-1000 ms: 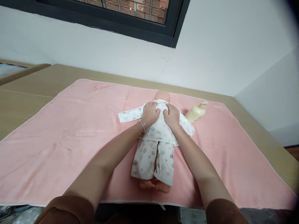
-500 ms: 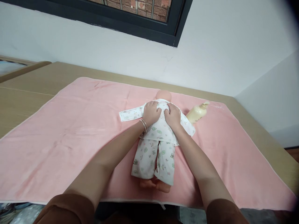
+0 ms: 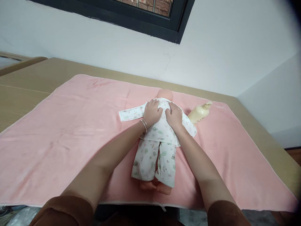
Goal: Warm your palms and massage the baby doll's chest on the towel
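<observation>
A doll [image 3: 161, 135] lies lengthwise on a pink blanket [image 3: 77, 150], which is spread over a wooden worktop [image 3: 25, 100]. The head [image 3: 165, 94] of the doll points toward the wall [image 3: 117, 59]; the feet [image 3: 164, 189] point toward the person, near the front edge of the blanket.

Position of hands: the left hand [image 3: 152, 112] and the right hand [image 3: 174, 114] rest side by side on the upper torso of the doll, just below the neckline. The fingers of both hands are extended and lie open over the cloth, pointing toward the head. The thumbs point inward, with a narrow strip of patterned shirt [image 3: 160, 133] between them. Two thin bangles [image 3: 144, 125] encircle the left wrist.

Clothing: the shirt and the trousers [image 3: 145, 160] are white with a small print. The sleeve on the left lies straight out across the blanket; the sleeve on the right slants down toward the person.

A cream pump bottle [image 3: 199, 114] is located just beyond the right sleeve. Its base is hidden; whether it stands or lies cannot be determined. A dark window frame [image 3: 141, 23] is set in the wall above the worktop.
</observation>
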`<action>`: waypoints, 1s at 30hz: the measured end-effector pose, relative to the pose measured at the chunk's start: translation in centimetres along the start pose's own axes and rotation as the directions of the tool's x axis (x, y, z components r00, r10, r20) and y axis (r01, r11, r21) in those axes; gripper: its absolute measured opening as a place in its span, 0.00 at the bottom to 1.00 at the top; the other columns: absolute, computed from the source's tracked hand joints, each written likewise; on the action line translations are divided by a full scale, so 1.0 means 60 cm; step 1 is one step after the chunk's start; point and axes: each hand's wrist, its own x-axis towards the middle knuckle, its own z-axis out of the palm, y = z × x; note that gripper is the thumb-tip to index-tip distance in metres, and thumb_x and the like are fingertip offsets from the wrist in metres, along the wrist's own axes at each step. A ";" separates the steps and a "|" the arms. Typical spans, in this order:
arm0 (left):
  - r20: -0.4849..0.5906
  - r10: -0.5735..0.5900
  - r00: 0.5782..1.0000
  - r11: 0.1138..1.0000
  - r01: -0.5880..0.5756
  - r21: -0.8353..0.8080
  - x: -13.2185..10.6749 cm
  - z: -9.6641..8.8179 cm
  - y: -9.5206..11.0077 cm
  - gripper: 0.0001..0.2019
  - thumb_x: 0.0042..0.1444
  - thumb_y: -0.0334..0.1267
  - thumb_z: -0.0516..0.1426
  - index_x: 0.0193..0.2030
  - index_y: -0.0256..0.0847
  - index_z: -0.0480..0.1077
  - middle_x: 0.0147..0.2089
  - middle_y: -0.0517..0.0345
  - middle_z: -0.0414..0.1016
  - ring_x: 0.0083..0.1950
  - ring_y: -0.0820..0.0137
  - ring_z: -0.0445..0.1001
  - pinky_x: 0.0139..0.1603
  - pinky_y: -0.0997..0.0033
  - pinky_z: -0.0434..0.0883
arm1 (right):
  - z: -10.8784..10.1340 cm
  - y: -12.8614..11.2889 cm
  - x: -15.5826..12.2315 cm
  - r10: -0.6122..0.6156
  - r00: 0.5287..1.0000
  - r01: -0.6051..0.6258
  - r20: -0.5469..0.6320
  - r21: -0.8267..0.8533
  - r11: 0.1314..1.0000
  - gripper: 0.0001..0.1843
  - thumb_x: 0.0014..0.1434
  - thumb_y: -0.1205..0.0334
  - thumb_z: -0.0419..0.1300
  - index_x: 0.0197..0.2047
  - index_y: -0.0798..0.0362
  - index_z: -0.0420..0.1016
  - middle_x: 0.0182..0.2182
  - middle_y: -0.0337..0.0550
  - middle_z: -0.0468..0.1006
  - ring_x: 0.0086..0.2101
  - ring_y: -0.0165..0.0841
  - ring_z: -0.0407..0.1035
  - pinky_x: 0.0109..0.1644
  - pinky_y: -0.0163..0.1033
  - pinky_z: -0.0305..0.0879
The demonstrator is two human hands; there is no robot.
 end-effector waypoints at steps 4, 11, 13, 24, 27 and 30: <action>0.000 -0.002 1.000 1.000 0.002 -0.001 0.001 0.001 -0.001 0.21 0.58 0.35 0.47 0.57 0.36 0.67 0.63 0.46 0.68 0.67 0.55 0.61 0.70 0.52 0.55 | 0.001 0.002 0.001 -0.005 1.000 0.005 0.016 -0.004 1.000 0.26 0.60 0.62 0.47 0.59 0.57 0.70 0.58 0.55 0.71 0.59 0.48 0.63 0.64 0.56 0.56; -0.026 0.027 0.999 1.000 -0.027 -0.005 0.002 -0.002 0.000 0.20 0.57 0.34 0.48 0.55 0.38 0.69 0.59 0.47 0.72 0.62 0.57 0.66 0.67 0.55 0.59 | 0.000 0.003 0.002 0.005 0.999 -0.005 0.042 0.002 1.000 0.27 0.60 0.62 0.47 0.60 0.57 0.69 0.60 0.55 0.70 0.60 0.48 0.62 0.65 0.57 0.54; -0.036 0.027 0.999 1.000 -0.027 -0.011 0.002 -0.002 0.000 0.20 0.57 0.34 0.48 0.54 0.38 0.69 0.58 0.47 0.72 0.61 0.58 0.66 0.66 0.56 0.60 | 0.000 0.002 0.002 0.003 0.999 -0.003 0.038 0.004 1.000 0.27 0.60 0.62 0.47 0.60 0.57 0.69 0.60 0.55 0.70 0.60 0.48 0.62 0.65 0.57 0.54; -0.053 0.039 0.998 0.999 -0.040 -0.015 0.002 0.002 -0.005 0.20 0.57 0.35 0.48 0.55 0.38 0.69 0.59 0.49 0.73 0.61 0.60 0.68 0.65 0.58 0.61 | 0.001 0.003 0.002 -0.022 0.999 0.023 0.026 -0.003 1.000 0.26 0.60 0.62 0.47 0.59 0.57 0.69 0.58 0.54 0.72 0.58 0.48 0.64 0.64 0.57 0.55; -0.054 0.042 0.998 0.999 -0.042 -0.015 0.003 0.002 -0.004 0.20 0.58 0.35 0.48 0.55 0.38 0.69 0.59 0.48 0.73 0.61 0.59 0.67 0.66 0.57 0.61 | 0.003 0.004 0.002 -0.028 1.000 0.028 0.014 -0.009 1.000 0.26 0.60 0.62 0.47 0.59 0.56 0.70 0.57 0.53 0.73 0.57 0.48 0.64 0.63 0.57 0.57; -0.046 0.039 0.998 0.999 -0.040 -0.014 0.002 0.001 -0.003 0.21 0.58 0.34 0.48 0.56 0.37 0.69 0.60 0.47 0.72 0.63 0.59 0.66 0.67 0.57 0.59 | 0.001 0.004 0.002 -0.025 0.999 0.026 0.026 -0.031 0.999 0.26 0.60 0.62 0.47 0.60 0.57 0.69 0.58 0.55 0.71 0.58 0.49 0.63 0.63 0.57 0.56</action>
